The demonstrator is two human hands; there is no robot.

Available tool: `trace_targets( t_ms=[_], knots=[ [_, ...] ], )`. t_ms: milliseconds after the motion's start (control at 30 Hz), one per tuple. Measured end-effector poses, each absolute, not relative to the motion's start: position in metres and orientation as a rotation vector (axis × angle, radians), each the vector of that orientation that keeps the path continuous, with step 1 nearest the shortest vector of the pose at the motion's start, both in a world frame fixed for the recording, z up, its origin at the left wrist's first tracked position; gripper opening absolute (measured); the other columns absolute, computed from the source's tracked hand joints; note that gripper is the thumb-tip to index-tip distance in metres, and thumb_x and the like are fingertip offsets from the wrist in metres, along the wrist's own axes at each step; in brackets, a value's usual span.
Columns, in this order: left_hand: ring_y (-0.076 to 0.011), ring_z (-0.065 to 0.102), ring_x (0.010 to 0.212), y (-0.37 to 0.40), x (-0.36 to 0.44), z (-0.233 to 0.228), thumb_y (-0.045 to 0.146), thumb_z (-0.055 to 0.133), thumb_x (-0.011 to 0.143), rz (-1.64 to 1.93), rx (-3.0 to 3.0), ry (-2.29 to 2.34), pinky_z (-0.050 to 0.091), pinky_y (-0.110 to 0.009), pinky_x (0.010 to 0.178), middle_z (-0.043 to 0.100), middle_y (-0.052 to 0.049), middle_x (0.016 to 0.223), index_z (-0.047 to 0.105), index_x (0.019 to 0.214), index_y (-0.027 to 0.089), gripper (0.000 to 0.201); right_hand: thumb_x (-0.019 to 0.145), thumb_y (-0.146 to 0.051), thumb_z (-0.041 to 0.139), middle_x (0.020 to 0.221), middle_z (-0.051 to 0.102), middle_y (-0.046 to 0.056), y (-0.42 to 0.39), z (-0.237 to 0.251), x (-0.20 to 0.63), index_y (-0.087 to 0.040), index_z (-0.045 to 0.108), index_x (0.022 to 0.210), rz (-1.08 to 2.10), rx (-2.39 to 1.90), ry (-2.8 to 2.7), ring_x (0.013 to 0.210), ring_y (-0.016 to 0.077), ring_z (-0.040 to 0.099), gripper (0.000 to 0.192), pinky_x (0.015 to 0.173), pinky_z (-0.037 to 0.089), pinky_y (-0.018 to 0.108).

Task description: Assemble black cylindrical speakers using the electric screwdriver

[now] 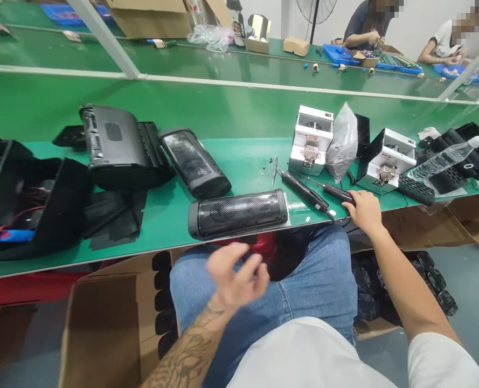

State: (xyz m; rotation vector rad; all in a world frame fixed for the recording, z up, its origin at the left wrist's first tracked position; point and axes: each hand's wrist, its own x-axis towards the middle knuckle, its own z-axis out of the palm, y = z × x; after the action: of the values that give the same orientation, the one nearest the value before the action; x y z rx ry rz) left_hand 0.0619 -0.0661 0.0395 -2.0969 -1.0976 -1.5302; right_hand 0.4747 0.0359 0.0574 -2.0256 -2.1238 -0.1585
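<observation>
while the right hand (364,211) seemingly grips the screwdriver (338,194).

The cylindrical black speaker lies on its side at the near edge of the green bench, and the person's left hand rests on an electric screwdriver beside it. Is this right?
Not quite. The head view shows the right hand on the electric screwdriver. The left hand is raised over the lap, holding nothing. The cylindrical black speaker does lie on its side at the near edge of the green bench.

Glossy black plastic speaker (238,214), matt green table (231,161)
</observation>
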Motion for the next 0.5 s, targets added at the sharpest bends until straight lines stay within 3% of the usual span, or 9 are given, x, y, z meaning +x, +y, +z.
trace_targets(
  t_ms=[67, 133, 233, 300, 400, 500],
  knots=[
    [-0.0259, 0.072, 0.117, -0.063, 0.096, 0.046, 0.015, 0.074, 0.084, -1.541, -2.355, -0.861, 0.058, -0.042, 0.110, 0.074, -0.012, 0.119, 0.072, 0.117, 0.020, 0.034, 0.105, -0.041, 0.064, 0.121, 0.066, 0.020, 0.023, 0.067, 0.475, -0.010, 0.074, 0.137, -0.243, -2.001, -2.128, 0.106, 0.0313, 0.056, 0.046, 0.088, 0.042, 0.039],
    [-0.0273, 0.073, 0.126, -0.054, 0.134, 0.054, 0.016, 0.073, 0.090, -1.512, -2.535, -0.769, 0.055, -0.044, 0.117, 0.079, -0.013, 0.123, 0.074, 0.123, 0.020, 0.033, 0.107, -0.043, 0.062, 0.122, 0.066, 0.020, 0.004, 0.083, 0.475, -0.010, 0.074, 0.138, -0.343, -1.979, -2.103, 0.106, 0.0317, 0.056, 0.046, 0.088, 0.041, 0.040],
    [-0.0328, 0.061, 0.153, -0.033, 0.197, 0.074, 0.014, 0.063, 0.102, -1.451, -2.779, -0.795, 0.050, -0.053, 0.128, 0.071, -0.015, 0.151, 0.065, 0.148, 0.024, 0.048, 0.112, -0.043, 0.061, 0.119, 0.067, 0.017, -0.036, 0.114, 0.469, -0.012, 0.074, 0.136, -0.716, -1.804, -2.110, 0.103, 0.0296, 0.059, 0.041, 0.088, 0.041, 0.041],
    [-0.0346, 0.051, 0.161, -0.022, 0.237, 0.095, 0.015, 0.052, 0.108, -1.311, -2.949, -0.812, 0.048, -0.056, 0.132, 0.061, -0.018, 0.163, 0.058, 0.159, 0.019, 0.052, 0.112, -0.034, 0.063, 0.115, 0.069, 0.013, -0.068, 0.133, 0.463, -0.014, 0.071, 0.134, -1.005, -1.641, -2.129, 0.103, 0.0276, 0.061, 0.031, 0.088, 0.041, 0.041],
    [-0.0279, 0.066, 0.147, -0.016, 0.282, 0.129, 0.013, 0.029, 0.113, -0.993, -3.049, -0.894, 0.042, -0.047, 0.138, 0.077, -0.017, 0.138, 0.060, 0.156, 0.009, 0.053, 0.106, -0.027, 0.073, 0.115, 0.070, 0.008, -0.118, 0.147, 0.458, -0.018, 0.069, 0.131, -1.162, -1.589, -2.088, 0.104, 0.0278, 0.063, 0.026, 0.089, 0.042, 0.042],
    [-0.0197, 0.079, 0.120, -0.021, 0.302, 0.151, 0.010, 0.022, 0.111, -0.781, -3.126, -0.845, 0.034, -0.039, 0.140, 0.081, -0.007, 0.105, 0.074, 0.130, 0.009, 0.055, 0.091, -0.024, 0.089, 0.115, 0.064, 0.009, -0.161, 0.134, 0.455, -0.028, 0.070, 0.129, -1.113, -1.500, -1.836, 0.101, 0.0280, 0.061, 0.043, 0.086, 0.047, 0.041]
  ],
)
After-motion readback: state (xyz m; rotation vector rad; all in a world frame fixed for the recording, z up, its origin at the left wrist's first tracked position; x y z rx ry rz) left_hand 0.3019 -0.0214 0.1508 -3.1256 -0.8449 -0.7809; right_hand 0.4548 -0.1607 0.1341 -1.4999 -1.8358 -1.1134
